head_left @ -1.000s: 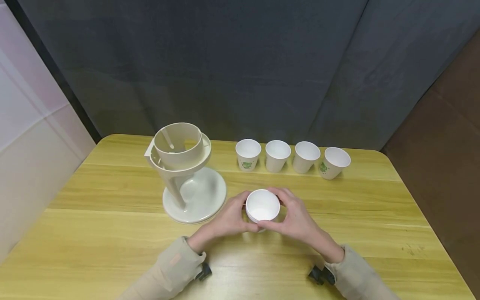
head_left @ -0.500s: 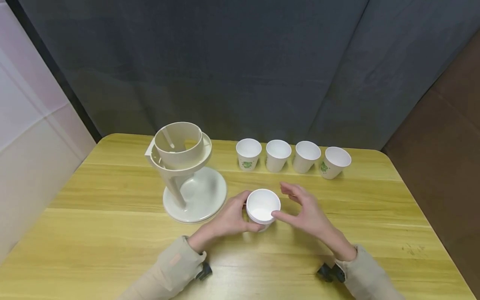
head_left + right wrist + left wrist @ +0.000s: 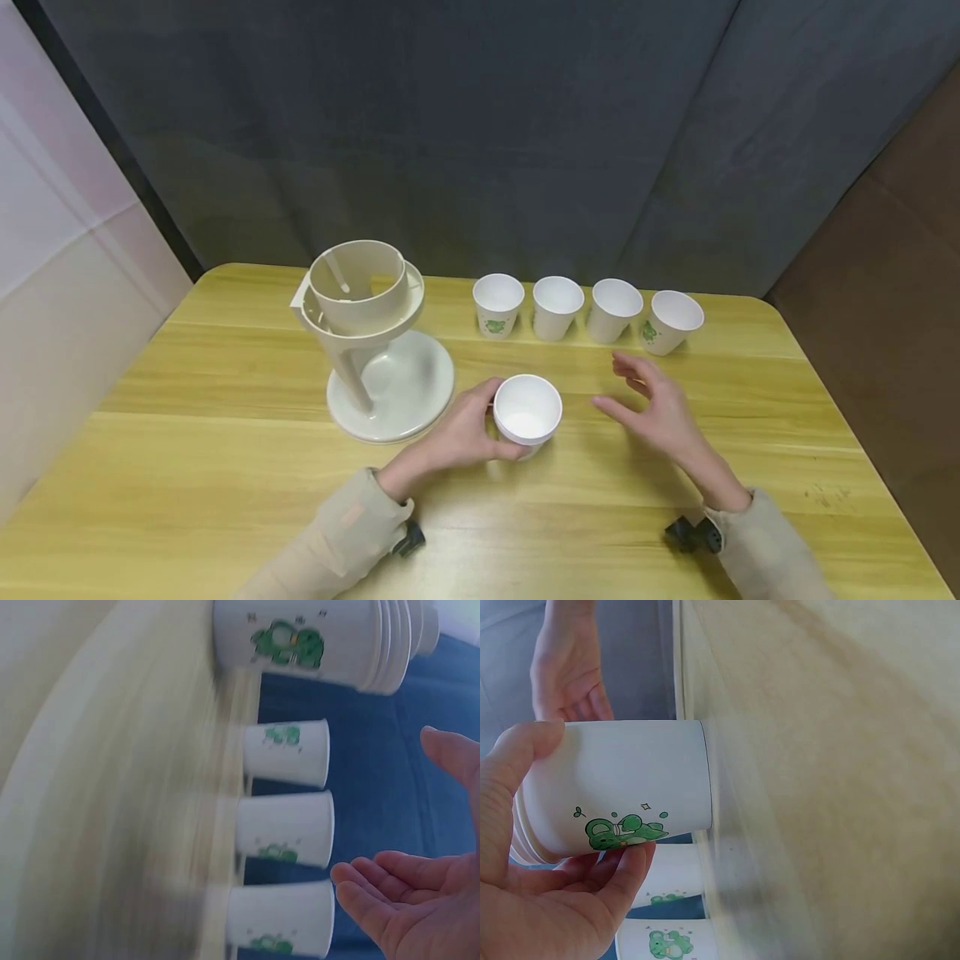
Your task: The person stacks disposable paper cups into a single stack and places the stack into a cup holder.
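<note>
A stack of white paper cups (image 3: 527, 410) stands upright at the middle of the table, several rims nested at its top. My left hand (image 3: 467, 429) grips the stack from the left, thumb at the front and fingers round the far side. In the left wrist view, a green cartoon animal shows on the outer paper cup (image 3: 622, 787). My right hand (image 3: 660, 412) is off to the right, apart from the stack, its fingers spread loosely with nothing between them. Beyond it stands a row of several single paper cups (image 3: 556, 308); the rightmost cup (image 3: 672, 323) is nearest that hand.
Left of the stack stands a cream plastic stand (image 3: 360, 333), with a ring holder on a post and a round base close to my left hand. A dark grey curtain (image 3: 480, 133) hangs behind the wooden table (image 3: 247, 492). A brown panel (image 3: 885, 250) borders the right side.
My right hand has let go of the cup stack and moved right and slightly away from me. The left hand keeps its grip and the stack stays in place.
</note>
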A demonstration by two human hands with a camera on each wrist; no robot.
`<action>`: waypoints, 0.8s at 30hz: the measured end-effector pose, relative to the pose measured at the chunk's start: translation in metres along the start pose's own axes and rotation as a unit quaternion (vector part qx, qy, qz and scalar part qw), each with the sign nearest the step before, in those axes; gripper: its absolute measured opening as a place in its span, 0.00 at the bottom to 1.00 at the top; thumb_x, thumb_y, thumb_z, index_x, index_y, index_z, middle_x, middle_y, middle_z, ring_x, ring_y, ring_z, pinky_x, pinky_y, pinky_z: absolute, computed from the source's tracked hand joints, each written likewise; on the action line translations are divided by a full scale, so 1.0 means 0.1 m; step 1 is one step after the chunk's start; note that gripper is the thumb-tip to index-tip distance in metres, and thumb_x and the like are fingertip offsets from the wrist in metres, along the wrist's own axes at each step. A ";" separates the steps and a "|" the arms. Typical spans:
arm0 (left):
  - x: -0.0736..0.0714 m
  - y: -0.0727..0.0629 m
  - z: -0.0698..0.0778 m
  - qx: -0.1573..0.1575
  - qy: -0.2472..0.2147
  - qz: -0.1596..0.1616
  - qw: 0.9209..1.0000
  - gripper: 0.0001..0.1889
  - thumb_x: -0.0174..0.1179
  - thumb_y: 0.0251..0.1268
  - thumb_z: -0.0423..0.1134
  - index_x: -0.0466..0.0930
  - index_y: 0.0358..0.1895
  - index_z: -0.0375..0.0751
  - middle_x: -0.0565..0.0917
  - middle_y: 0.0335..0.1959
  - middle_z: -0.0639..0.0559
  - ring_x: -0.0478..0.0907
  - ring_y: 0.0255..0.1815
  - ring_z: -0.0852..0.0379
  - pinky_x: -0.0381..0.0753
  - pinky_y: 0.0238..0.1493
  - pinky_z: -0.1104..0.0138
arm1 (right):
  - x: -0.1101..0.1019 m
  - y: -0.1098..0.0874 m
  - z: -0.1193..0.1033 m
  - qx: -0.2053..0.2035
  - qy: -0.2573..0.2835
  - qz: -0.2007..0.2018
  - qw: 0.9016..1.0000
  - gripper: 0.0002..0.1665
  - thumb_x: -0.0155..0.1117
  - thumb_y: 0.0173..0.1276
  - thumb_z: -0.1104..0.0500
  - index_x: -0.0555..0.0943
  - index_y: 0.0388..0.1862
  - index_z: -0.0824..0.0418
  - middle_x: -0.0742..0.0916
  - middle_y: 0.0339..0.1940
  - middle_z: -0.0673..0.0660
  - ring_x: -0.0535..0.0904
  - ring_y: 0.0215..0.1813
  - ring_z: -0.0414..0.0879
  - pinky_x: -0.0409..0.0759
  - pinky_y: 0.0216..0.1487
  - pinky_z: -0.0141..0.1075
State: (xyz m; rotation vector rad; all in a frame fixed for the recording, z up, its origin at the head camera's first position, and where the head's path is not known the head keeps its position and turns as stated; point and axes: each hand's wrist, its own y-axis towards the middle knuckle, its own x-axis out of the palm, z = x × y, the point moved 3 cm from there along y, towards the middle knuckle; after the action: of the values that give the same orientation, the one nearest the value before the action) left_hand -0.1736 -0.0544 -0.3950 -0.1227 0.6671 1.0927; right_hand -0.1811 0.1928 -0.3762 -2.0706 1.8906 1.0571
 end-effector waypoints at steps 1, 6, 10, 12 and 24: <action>0.00 0.00 0.00 0.000 0.000 0.000 1.000 0.35 0.76 0.36 0.36 0.71 0.53 0.30 0.80 0.47 0.43 0.78 0.47 0.50 0.78 0.49 0.63 | -0.02 0.00 0.03 0.006 -0.004 0.002 1.000 0.35 0.73 0.51 0.67 0.71 0.57 0.75 0.79 0.52 0.68 0.75 0.53 0.59 0.75 0.54 0.50; 0.00 0.00 -0.01 0.002 0.000 0.001 1.000 0.35 0.76 0.36 0.36 0.71 0.53 0.30 0.80 0.47 0.43 0.78 0.46 0.50 0.78 0.49 0.64 | -0.12 -0.01 0.17 0.035 -0.017 0.017 0.999 0.33 0.72 0.53 0.67 0.70 0.57 0.75 0.78 0.53 0.69 0.75 0.53 0.60 0.74 0.55 0.51; 0.00 0.01 -0.01 0.003 0.001 0.001 1.000 0.35 0.76 0.36 0.36 0.72 0.53 0.31 0.80 0.47 0.44 0.78 0.46 0.51 0.78 0.49 0.64 | -0.21 -0.03 0.29 0.056 -0.024 0.037 0.997 0.32 0.71 0.55 0.66 0.71 0.57 0.75 0.78 0.53 0.70 0.75 0.53 0.59 0.76 0.55 0.44; 0.00 0.00 -0.01 0.002 0.001 0.002 1.000 0.35 0.76 0.36 0.36 0.72 0.53 0.31 0.80 0.47 0.43 0.78 0.46 0.50 0.78 0.49 0.63 | -0.26 -0.04 0.35 0.066 -0.021 0.051 0.996 0.31 0.70 0.56 0.65 0.71 0.57 0.74 0.78 0.53 0.70 0.75 0.53 0.57 0.76 0.55 0.33; 0.00 -0.01 -0.02 0.001 -0.004 0.002 1.000 0.35 0.76 0.36 0.36 0.72 0.53 0.31 0.80 0.47 0.44 0.78 0.47 0.51 0.78 0.49 0.64 | -0.48 -0.08 0.59 0.137 0.050 0.160 0.976 0.27 0.67 0.58 0.67 0.72 0.56 0.72 0.79 0.42 0.42 0.76 0.46 0.33 0.73 0.49 0.19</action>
State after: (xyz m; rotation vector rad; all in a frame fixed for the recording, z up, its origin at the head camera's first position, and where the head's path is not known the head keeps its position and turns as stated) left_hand -0.1740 -0.0555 -0.3965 -0.1151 0.6623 1.0962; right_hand -0.1953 0.2659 -0.3947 -1.7358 2.3261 0.7017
